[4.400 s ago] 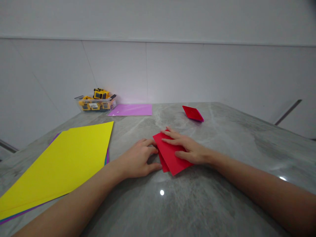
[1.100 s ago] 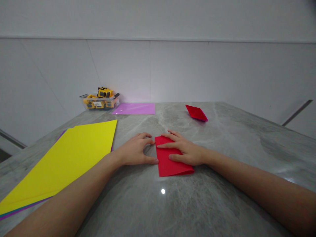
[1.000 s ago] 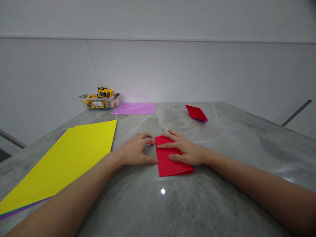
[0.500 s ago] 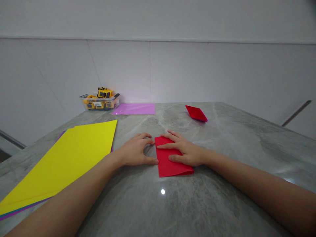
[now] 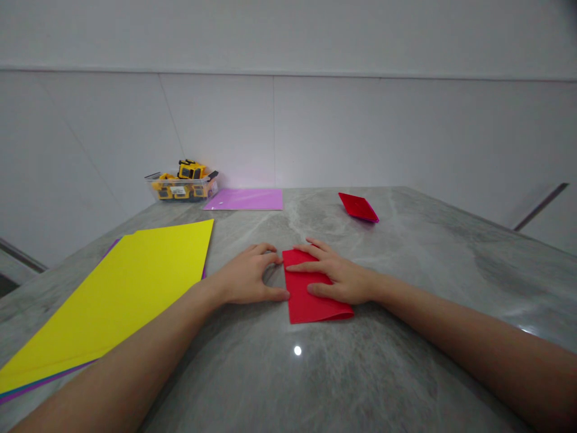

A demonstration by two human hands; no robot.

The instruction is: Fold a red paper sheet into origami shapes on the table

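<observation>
A folded sheet of red paper [image 5: 315,310] lies on the grey marbled tabletop in front of me, its right side bulging in a loose fold. My right hand [image 5: 336,273] rests flat across it with the fingers spread, covering part of its upper right. At the paper's left edge is my left hand [image 5: 252,273], thumb and fingertips apart and touching that edge or right beside it. Nothing is gripped between the fingers of either hand.
A stack of large sheets, yellow paper [image 5: 135,282] on top, lies at left. Behind stand a clear plastic box [image 5: 207,190] of yellow toy vehicles [image 5: 192,171] and a flat lilac sheet [image 5: 250,199]. Another folded red paper [image 5: 359,207] sits at the back right, near the wall.
</observation>
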